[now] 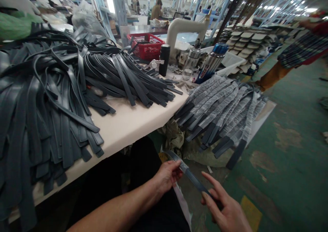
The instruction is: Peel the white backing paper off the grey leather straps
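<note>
A dark grey strap (195, 182) stretches slantwise between my two hands, above my lap. Clear film covers its far part, where my left hand (169, 174) pinches it. My right hand (221, 204) grips the strap's bare lower part between thumb and fingers, with the index finger stretched out along it. Unwrapped dark straps (51, 122) lie heaped on the beige table (128, 122) to the left, many hanging over its edge. Film-wrapped straps (220, 102) lie side by side on a stand to the right, their bare dark ends pointing toward me.
Behind the straps stand a red basket (147, 47), a black bottle (164, 59), a glass jar (191, 64), a steel flask with a blue lid (211, 62) and a pale sewing machine (186, 26). A person (304, 44) is at the far right; another sits far back.
</note>
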Motion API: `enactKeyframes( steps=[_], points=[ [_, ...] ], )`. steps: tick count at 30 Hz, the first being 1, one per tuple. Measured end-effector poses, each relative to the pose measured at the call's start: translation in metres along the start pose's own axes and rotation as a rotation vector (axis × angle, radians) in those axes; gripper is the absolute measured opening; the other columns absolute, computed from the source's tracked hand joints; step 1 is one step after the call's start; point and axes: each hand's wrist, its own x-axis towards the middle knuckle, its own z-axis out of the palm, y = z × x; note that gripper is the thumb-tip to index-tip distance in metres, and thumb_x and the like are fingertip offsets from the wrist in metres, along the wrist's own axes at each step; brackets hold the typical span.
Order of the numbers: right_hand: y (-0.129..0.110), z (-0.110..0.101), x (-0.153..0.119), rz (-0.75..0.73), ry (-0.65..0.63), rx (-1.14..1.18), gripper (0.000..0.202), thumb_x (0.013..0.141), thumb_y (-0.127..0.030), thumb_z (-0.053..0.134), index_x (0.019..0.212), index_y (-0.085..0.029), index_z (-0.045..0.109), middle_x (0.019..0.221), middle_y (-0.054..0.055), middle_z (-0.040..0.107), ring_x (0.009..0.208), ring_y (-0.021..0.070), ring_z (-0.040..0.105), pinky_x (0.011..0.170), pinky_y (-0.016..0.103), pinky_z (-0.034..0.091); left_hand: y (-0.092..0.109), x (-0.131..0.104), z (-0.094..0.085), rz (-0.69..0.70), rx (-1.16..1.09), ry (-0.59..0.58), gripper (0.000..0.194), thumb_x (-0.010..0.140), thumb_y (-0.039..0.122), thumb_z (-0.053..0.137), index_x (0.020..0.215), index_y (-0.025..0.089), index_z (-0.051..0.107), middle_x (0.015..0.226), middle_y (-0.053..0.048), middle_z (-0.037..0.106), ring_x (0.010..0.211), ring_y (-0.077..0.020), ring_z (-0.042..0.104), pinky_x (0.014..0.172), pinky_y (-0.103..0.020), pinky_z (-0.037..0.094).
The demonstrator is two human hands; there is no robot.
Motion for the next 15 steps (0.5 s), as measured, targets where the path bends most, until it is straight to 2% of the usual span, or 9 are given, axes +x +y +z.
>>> enactKeyframes(
  steps=[2, 5, 8, 10, 13, 15],
  points=[
    [0.007, -0.005, -0.006, 0.017, 0.002, -0.019, 0.052, 0.092, -0.049, 0.039, 0.14, -0.028, 0.035, 0.067, -0.006, 0.065, 0.041, 0.0129, 0.054, 0.044, 0.023, 0.046, 0.002, 0.0, -0.001, -0.001, 0.003, 0.015, 0.011, 0.082, 0.022, 0.067, 0.077, 0.014, 0.063, 0.067, -0.001, 0.068, 0.058, -0.0079, 0.062, 0.057, -0.018, 0.046],
    [0.003, 0.001, 0.006, 0.013, 0.007, -0.073, 0.049, 0.092, -0.043, 0.041, 0.138, -0.027, 0.04, 0.067, -0.004, 0.066, 0.042, 0.0136, 0.056, 0.046, 0.024, 0.046, -0.005, -0.006, 0.004, -0.05, 0.029, -0.029, 0.013, 0.077, 0.022, 0.072, 0.077, 0.012, 0.064, 0.068, -0.003, 0.068, 0.058, -0.0108, 0.063, 0.058, -0.021, 0.048],
    [-0.017, 0.015, 0.027, -0.008, 0.031, -0.114, 0.044, 0.092, -0.035, 0.041, 0.135, -0.026, 0.045, 0.071, -0.002, 0.067, 0.058, 0.0182, 0.065, 0.055, 0.027, 0.05, -0.011, -0.012, 0.007, -0.075, 0.045, -0.073, 0.016, 0.073, 0.021, 0.075, 0.078, 0.01, 0.065, 0.069, -0.005, 0.069, 0.059, -0.0131, 0.064, 0.06, -0.023, 0.049],
    [-0.03, 0.017, 0.034, -0.082, 0.007, -0.091, 0.039, 0.093, -0.033, 0.043, 0.129, -0.025, 0.052, 0.084, 0.002, 0.071, 0.075, 0.0211, 0.069, 0.066, 0.03, 0.054, -0.009, -0.01, 0.005, -0.063, 0.042, -0.06, 0.015, 0.074, 0.022, 0.074, 0.076, 0.011, 0.064, 0.066, -0.003, 0.068, 0.058, -0.0121, 0.064, 0.06, -0.022, 0.049],
    [-0.038, 0.002, 0.023, -0.263, -0.131, -0.029, 0.028, 0.091, -0.033, 0.053, 0.117, -0.026, 0.062, 0.103, 0.005, 0.07, 0.095, 0.0221, 0.067, 0.082, 0.031, 0.054, 0.004, -0.005, -0.001, -0.042, 0.032, -0.009, 0.012, 0.077, 0.022, 0.071, 0.077, 0.013, 0.063, 0.062, 0.0, 0.066, 0.053, -0.0088, 0.061, 0.055, -0.019, 0.047],
    [-0.033, -0.014, 0.006, -0.349, -0.185, -0.059, 0.033, 0.083, -0.032, 0.065, 0.116, -0.028, 0.063, 0.113, 0.005, 0.068, 0.104, 0.025, 0.065, 0.088, 0.033, 0.054, 0.012, -0.002, -0.004, -0.039, 0.026, 0.012, 0.009, 0.08, 0.022, 0.068, 0.08, 0.013, 0.064, 0.063, 0.001, 0.067, 0.052, -0.0079, 0.06, 0.054, -0.018, 0.046]
  ],
)
